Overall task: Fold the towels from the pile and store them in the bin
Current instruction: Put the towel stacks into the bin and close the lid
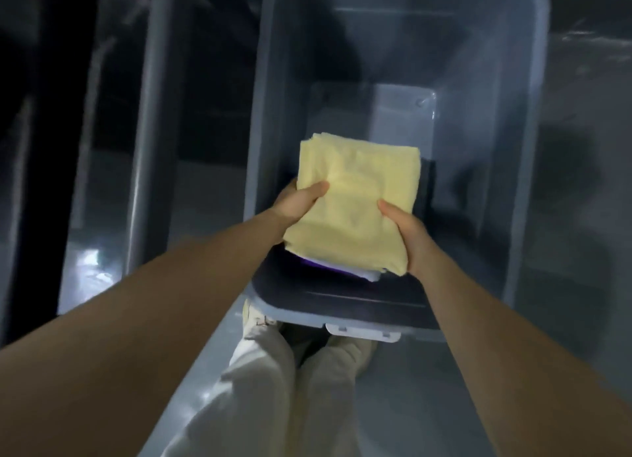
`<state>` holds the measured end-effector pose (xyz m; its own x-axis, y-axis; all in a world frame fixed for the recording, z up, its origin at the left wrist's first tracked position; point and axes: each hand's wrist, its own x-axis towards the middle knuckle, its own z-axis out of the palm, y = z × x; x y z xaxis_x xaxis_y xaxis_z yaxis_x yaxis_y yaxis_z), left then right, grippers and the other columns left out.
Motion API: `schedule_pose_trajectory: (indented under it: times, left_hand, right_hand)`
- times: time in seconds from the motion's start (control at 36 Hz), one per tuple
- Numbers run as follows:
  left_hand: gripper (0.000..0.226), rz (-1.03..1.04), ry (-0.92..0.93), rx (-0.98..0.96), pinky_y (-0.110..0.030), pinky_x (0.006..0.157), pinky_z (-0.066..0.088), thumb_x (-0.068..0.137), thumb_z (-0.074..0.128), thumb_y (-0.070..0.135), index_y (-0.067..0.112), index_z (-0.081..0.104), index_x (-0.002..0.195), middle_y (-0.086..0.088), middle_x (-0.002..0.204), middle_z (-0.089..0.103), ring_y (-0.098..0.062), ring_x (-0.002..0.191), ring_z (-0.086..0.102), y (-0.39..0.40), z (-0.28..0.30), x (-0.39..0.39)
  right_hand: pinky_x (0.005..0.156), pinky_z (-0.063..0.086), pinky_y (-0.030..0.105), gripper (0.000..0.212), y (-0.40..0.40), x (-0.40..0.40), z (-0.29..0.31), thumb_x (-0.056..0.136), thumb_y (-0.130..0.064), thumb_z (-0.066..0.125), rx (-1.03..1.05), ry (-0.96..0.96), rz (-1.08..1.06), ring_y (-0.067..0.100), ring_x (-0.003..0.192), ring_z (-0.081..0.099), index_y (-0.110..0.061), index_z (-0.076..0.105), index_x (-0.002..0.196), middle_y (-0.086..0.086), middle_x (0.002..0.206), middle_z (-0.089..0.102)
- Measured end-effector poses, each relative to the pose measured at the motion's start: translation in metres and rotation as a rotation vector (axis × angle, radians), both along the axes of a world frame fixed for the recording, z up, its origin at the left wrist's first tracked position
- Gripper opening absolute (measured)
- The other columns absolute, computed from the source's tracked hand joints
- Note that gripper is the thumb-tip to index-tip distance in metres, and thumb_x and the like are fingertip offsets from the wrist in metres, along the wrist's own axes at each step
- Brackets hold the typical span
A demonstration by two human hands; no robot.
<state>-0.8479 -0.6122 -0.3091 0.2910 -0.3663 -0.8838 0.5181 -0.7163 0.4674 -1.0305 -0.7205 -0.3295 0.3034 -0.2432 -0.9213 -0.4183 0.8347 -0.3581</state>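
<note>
The scene was dimly lit, and the corners and left edge were lost in near-black shadow. The folded pale yellow cloth towel (355,200) was rendered as the brightest area. A small glare patch was caught on the glossy grey floor (89,261) at the left. The walls of the grey translucent plastic bin (526,148) were softened by haze and motion blur. Straight edges were bowed outward by wide-angle distortion, and the forearms were stretched near the lower corners.
</note>
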Motion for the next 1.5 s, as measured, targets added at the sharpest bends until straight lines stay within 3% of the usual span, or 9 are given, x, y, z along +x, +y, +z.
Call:
schedule_pose_trajectory:
  times: [0.39,0.61,0.75,0.86,0.94,1.06,1.17,1.39,1.5]
  left_hand:
    - [0.031,-0.395,-0.336,0.385,-0.032,0.08,0.043,0.096,0.042,0.013,0.007,0.047,0.126,-0.011,0.126,0.054,-0.028,0.107,0.055,-0.003,-0.051,-0.013]
    - [0.054,-0.459,-0.35,0.319,-0.028,0.088,0.041,0.095,0.047,0.018,0.012,0.031,0.147,-0.013,0.139,0.049,-0.031,0.122,0.051,0.019,0.054,-0.021]
    - [0.053,-0.302,-0.404,0.156,-0.036,0.101,0.043,0.096,0.048,0.025,0.013,0.034,0.146,-0.015,0.141,0.045,-0.032,0.123,0.05,0.011,0.17,0.009]
    - [0.048,-0.212,-0.525,-0.022,-0.033,0.098,0.046,0.096,0.05,0.023,0.018,0.04,0.143,-0.008,0.135,0.05,-0.023,0.117,0.055,0.002,0.255,0.044]
    - [0.043,-0.188,-0.622,-0.173,-0.016,0.083,0.046,0.098,0.051,0.019,0.018,0.043,0.141,-0.003,0.127,0.052,-0.012,0.102,0.056,0.006,0.318,0.077]
    - [0.04,-0.188,-0.801,-0.337,-0.031,0.089,0.05,0.095,0.055,0.015,0.019,0.052,0.134,-0.006,0.12,0.058,-0.013,0.092,0.059,0.021,0.37,0.125]
    - [0.038,-0.197,-0.976,-0.347,-0.017,0.087,0.043,0.091,0.056,0.009,0.016,0.056,0.129,-0.007,0.113,0.058,-0.015,0.092,0.061,0.057,0.389,0.184]
    - [0.048,-0.277,-1.101,0.019,-0.037,0.1,0.036,0.089,0.052,0.025,0.011,0.051,0.135,-0.019,0.126,0.051,-0.033,0.119,0.047,0.175,0.358,0.304]
    - [0.074,-0.398,-0.849,0.229,-0.046,0.109,0.032,0.084,0.045,0.054,0.016,0.035,0.146,-0.019,0.143,0.036,-0.036,0.135,0.033,0.222,0.34,0.346]
  right_hand:
    - [0.087,0.042,0.031,0.045,0.045,0.018,-0.074,0.098,-0.023,0.055,-0.255,0.348,0.193,0.029,0.114,0.055,-0.004,0.047,0.138,0.009,0.128,0.056]
    - [0.081,0.034,0.026,0.043,0.05,0.017,0.042,0.1,-0.026,0.049,-0.252,0.388,0.318,0.022,0.1,0.051,-0.002,0.05,0.135,0.013,0.127,0.058]
    - [0.101,0.044,0.038,0.043,0.062,0.04,0.144,0.099,-0.031,0.052,-0.231,0.339,0.311,0.029,0.119,0.054,-0.009,0.049,0.136,0.011,0.136,0.054]
    - [0.064,0.047,0.027,0.027,0.073,0.069,0.212,0.1,-0.023,0.052,-0.261,0.251,0.218,0.026,0.094,0.06,-0.008,0.055,0.122,0.011,0.11,0.061]
    - [0.06,0.045,0.025,0.016,0.084,0.098,0.269,0.102,-0.019,0.048,-0.305,0.138,0.141,0.023,0.083,0.059,-0.012,0.059,0.111,0.01,0.096,0.061]
    - [0.056,0.042,0.023,0.015,0.098,0.141,0.32,0.103,-0.015,0.044,-0.408,0.016,0.021,0.016,0.065,0.055,-0.018,0.059,0.103,0.004,0.082,0.061]
    - [0.049,0.038,0.019,0.022,0.124,0.196,0.363,0.101,-0.011,0.043,-0.522,-0.106,0.005,0.01,0.056,0.051,-0.023,0.06,0.094,0.002,0.076,0.059]
    - [0.066,0.046,0.022,0.012,0.226,0.322,0.392,0.097,-0.022,0.058,-0.705,-0.222,0.122,0.007,0.073,0.058,-0.025,0.061,0.108,-0.004,0.084,0.061]
    - [0.103,0.044,0.037,0.078,0.277,0.371,0.365,0.078,-0.05,0.075,-0.643,-0.018,0.255,0.016,0.122,0.051,-0.019,0.044,0.143,0.002,0.13,0.05]
